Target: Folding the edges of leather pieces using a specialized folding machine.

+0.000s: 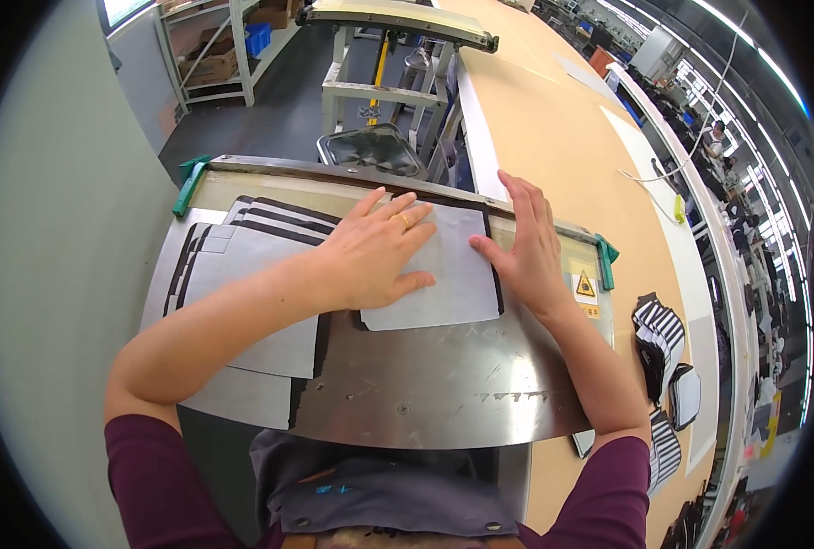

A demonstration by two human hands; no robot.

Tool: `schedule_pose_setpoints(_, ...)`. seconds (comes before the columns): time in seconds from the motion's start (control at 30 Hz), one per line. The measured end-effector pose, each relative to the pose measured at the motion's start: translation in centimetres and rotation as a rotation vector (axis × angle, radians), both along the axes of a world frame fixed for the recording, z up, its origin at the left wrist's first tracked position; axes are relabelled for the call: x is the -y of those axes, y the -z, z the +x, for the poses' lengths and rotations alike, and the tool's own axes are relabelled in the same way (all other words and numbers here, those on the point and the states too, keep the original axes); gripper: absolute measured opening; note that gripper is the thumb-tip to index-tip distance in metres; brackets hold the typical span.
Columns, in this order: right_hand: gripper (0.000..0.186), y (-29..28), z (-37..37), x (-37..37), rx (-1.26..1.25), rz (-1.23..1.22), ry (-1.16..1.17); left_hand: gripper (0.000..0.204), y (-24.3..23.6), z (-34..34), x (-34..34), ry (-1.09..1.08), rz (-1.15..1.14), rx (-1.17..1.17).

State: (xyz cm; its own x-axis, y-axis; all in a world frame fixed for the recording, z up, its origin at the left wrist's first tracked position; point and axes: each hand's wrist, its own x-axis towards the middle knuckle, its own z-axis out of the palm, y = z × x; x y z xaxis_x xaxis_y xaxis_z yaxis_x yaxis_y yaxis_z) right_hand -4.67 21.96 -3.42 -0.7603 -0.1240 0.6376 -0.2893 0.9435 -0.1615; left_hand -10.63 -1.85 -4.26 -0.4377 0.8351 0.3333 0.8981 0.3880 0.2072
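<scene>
My left hand (380, 252) lies with its fingers spread over a light grey sheet with black edges (434, 297). A ring is on one of its fingers. At the sheet's right side is my right hand (530, 247), fingers stretched out upward and thumb over the sheet's edge. Neither hand grips anything. The sheet rests on a metal-topped work table (407, 384), close to its far rail. Left of it, partly under my left forearm, lie several overlapping grey sheets with black borders (274, 343). Whether the pieces are cloth or paper I cannot tell.
Green clamps (189, 188) (607, 261) sit at the table's far corners. A warning label (585, 284) is near the right one. Beyond stand a stool (370, 149) and a metal frame (384, 91). Striped black-and-white pieces (660, 334) lie on the long tan table (553, 119) at right.
</scene>
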Motion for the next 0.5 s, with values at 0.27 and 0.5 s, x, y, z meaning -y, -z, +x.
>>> schedule_pose_setpoints(0.27, 0.056, 0.5, 2.9, 0.0, 0.353, 0.186, -0.130, 0.072, 0.8, 0.8, 0.6, -0.073, -0.119, -0.019)
schedule_pose_setpoints(0.5, 0.062, 1.0, 2.9, 0.0, 0.410, 0.197, -0.081, 0.074, 0.8, -1.4, 0.2, 0.010, -0.121, 0.062)
